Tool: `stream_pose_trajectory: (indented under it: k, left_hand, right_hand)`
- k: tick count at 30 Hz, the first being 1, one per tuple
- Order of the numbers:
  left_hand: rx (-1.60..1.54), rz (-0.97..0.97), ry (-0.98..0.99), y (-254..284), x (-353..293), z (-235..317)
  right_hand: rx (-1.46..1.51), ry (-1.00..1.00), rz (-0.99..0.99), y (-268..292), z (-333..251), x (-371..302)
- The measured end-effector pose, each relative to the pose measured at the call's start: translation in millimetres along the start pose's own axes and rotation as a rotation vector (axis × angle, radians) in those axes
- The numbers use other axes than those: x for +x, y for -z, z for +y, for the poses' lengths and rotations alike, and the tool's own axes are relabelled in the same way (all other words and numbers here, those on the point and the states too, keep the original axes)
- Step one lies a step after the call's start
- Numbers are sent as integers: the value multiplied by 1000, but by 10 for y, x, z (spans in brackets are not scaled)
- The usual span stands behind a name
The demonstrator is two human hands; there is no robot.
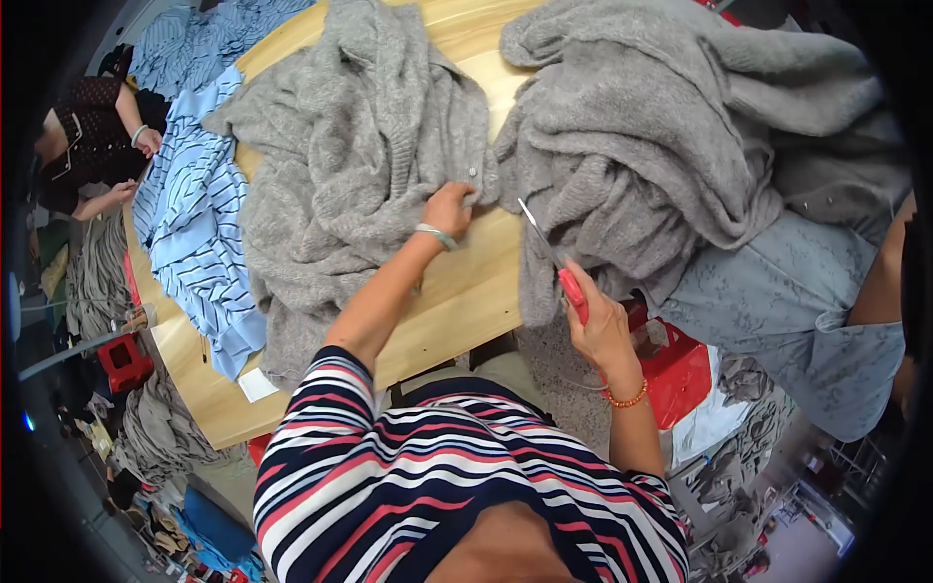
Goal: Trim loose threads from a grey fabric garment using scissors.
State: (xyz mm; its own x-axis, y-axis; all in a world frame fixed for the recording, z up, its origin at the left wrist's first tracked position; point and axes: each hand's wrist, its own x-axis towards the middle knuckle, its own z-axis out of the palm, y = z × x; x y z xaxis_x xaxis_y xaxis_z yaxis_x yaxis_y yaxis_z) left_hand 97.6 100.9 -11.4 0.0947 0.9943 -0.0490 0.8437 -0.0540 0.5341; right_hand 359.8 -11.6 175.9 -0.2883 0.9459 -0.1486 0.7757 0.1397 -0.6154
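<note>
A grey knit cardigan [340,165] lies crumpled on the wooden table in front of me, a small button showing near its right edge. My left hand [449,210] is closed on that edge, just below the button; its fingertips are partly hidden. In my right hand [601,335] are scissors [575,294] with red handles, their metal blades pointing up and to the left. The blade tips come close to a second heap of grey knitwear [622,126] at the right.
Blue striped garments [199,223] lie along the left of the table [437,330], where another person's hands [136,165] hold the cloth. A person in grey-blue clothing [777,301] is close at right. Red stools [671,374] stand below, among piles of garments.
</note>
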Motion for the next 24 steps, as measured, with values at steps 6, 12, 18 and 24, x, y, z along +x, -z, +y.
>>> stream_pose_trajectory:
  k: [6, 12, 18, 24]
  left_hand:
    - [-574, -230, -182, 818, -532, 542]
    - [-161, -108, -487, -92, -680, 28]
    - [-3, -225, -507, -202, -757, -13]
    - [7, -235, -423, -236, -754, 84]
  right_hand:
    - [4, -40, -134, 113, 10, -108]
    - [-215, -85, -371, -132, 25, -112]
    - [-279, -163, -327, -202, -18, -13]
    - [-294, -142, -311, -201, 90, -71]
